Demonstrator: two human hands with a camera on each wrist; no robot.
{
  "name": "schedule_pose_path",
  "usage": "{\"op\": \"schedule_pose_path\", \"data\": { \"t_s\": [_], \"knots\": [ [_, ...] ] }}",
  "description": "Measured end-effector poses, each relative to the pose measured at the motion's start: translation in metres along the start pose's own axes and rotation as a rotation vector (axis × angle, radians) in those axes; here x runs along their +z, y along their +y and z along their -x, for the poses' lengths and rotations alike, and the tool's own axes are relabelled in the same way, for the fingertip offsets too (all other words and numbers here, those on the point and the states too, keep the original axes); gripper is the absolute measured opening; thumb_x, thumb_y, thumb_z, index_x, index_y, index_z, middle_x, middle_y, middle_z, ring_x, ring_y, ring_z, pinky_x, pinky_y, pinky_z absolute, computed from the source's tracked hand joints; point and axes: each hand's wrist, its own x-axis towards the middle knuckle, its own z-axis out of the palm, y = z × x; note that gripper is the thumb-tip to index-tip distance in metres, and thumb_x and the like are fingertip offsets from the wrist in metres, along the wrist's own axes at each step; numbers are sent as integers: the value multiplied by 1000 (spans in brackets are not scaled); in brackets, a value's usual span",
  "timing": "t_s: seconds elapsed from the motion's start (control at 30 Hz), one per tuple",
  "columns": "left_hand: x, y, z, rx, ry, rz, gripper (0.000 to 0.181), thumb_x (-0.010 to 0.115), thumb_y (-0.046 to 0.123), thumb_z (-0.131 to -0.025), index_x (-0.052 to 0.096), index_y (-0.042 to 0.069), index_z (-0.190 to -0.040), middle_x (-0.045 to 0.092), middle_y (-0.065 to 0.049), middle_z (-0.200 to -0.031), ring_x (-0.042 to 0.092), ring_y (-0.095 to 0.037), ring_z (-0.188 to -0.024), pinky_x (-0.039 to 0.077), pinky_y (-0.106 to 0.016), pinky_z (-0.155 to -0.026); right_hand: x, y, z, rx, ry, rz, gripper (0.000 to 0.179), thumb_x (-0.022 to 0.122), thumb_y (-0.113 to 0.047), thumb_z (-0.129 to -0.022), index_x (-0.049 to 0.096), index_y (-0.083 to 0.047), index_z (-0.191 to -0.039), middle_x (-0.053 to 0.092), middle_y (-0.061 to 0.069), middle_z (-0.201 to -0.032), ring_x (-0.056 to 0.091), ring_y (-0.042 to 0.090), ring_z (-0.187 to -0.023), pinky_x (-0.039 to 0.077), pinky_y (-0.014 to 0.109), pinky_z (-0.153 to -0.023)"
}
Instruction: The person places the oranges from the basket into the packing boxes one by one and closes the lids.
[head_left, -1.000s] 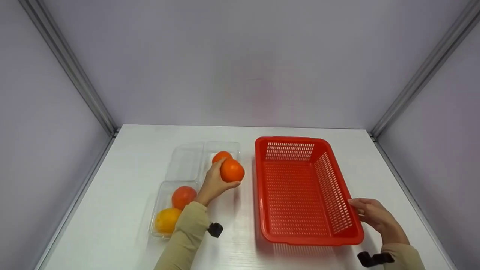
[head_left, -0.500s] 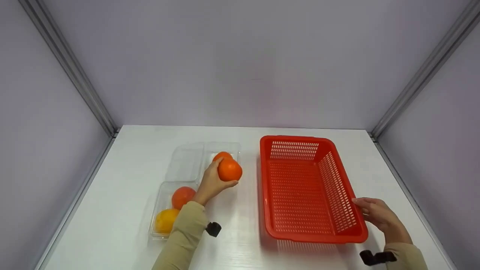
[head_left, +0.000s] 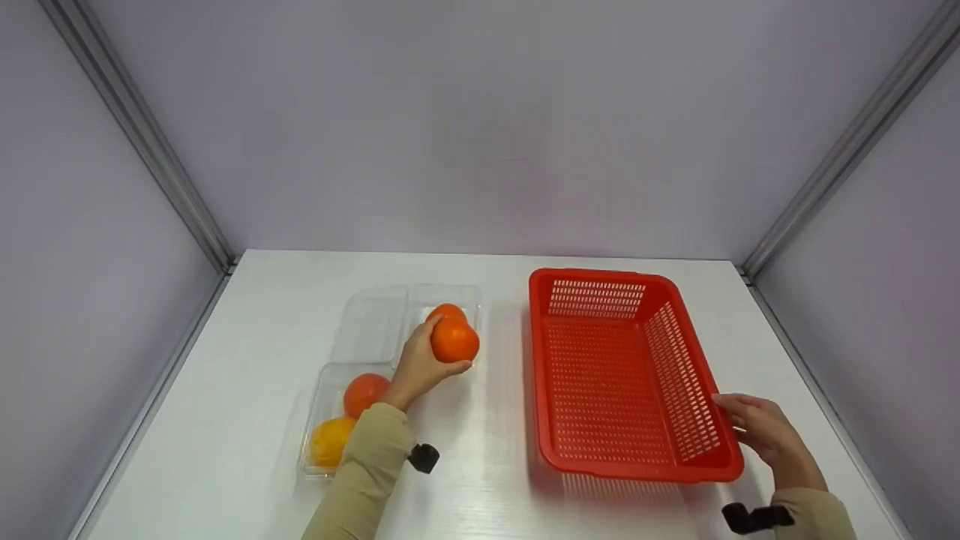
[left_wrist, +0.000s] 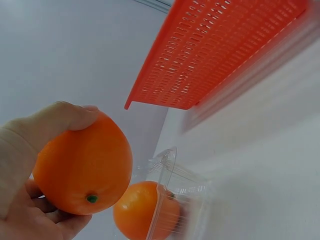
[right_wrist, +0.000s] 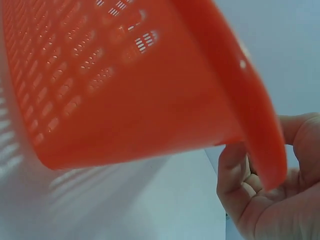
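Observation:
My left hand [head_left: 421,367] holds an orange [head_left: 455,341] between thumb and fingers, over the right edge of a clear plastic container [head_left: 367,322]. In the left wrist view the held orange [left_wrist: 85,165] shows a small green stem spot. Another orange [head_left: 447,310] lies in the container's back right part, partly hidden behind the held one. My right hand [head_left: 765,435] pinches the right rim of a red perforated plastic basket [head_left: 600,390], thumb and fingers on either side of the rim, as the right wrist view shows. The basket has nothing inside.
At the front left, a reddish-orange fruit [head_left: 366,394] and a yellow-orange fruit [head_left: 332,442] sit in a clear tray [head_left: 324,397], partly covered by my left sleeve [head_left: 367,465]. Everything stands on a white table [head_left: 225,390] with grey-white walls [head_left: 480,135] around it.
The basket has slid to the right and slightly back, along with my right hand. My left hand has shifted slightly left, still holding the orange.

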Motion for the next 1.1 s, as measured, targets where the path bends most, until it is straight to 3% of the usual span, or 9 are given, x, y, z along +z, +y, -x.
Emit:
{"op": "schedule_pose_path", "data": {
  "t_s": [0.27, 0.63, 0.9, 1.1],
  "knots": [
    [1, -4, 0, 17, 16, -12, 84, 84, 16, -67, 43, -2, -138, 53, -24, -133, 55, -40, -116, 45, -56, -103, 6, -6, 5, -21, 113, 187, 58, 52, -38, -98, 49, 11, -129, 66, -13, -86, 61, 3, -80, 57, 25, -75],
    [0, -6, -1, -4, 6, 4, 85, 83, 16, -68, 41, -4, -140, 51, -25, -136, 54, -40, -118, 44, -56, -104, 14, -16, 21, -95, 270, 291, 51, 51, -27, -98, 49, 17, -123, 67, -2, -83, 61, 1, -70, 57, 20, -64],
    [0, -9, -1, -32, 7, 7, 85, 83, 17, -69, 41, -2, -140, 52, -23, -136, 54, -39, -118, 44, -56, -105, 21, -25, 25, -108, 318, 357, 50, 50, -29, -99, 50, 15, -122, 67, 20, -96, 60, 7, -72, 56, 22, -63],
    [-1, -9, -2, -53, -5, 15, 85, 83, 16, -70, 40, -1, -141, 50, -22, -138, 52, -39, -120, 42, -56, -107, 33, -33, 27, -120, 315, 371, 49, 52, -29, -98, 51, 15, -121, 64, 12, -88, 57, 11, -73, 53, 22, -62]
  ]
}}
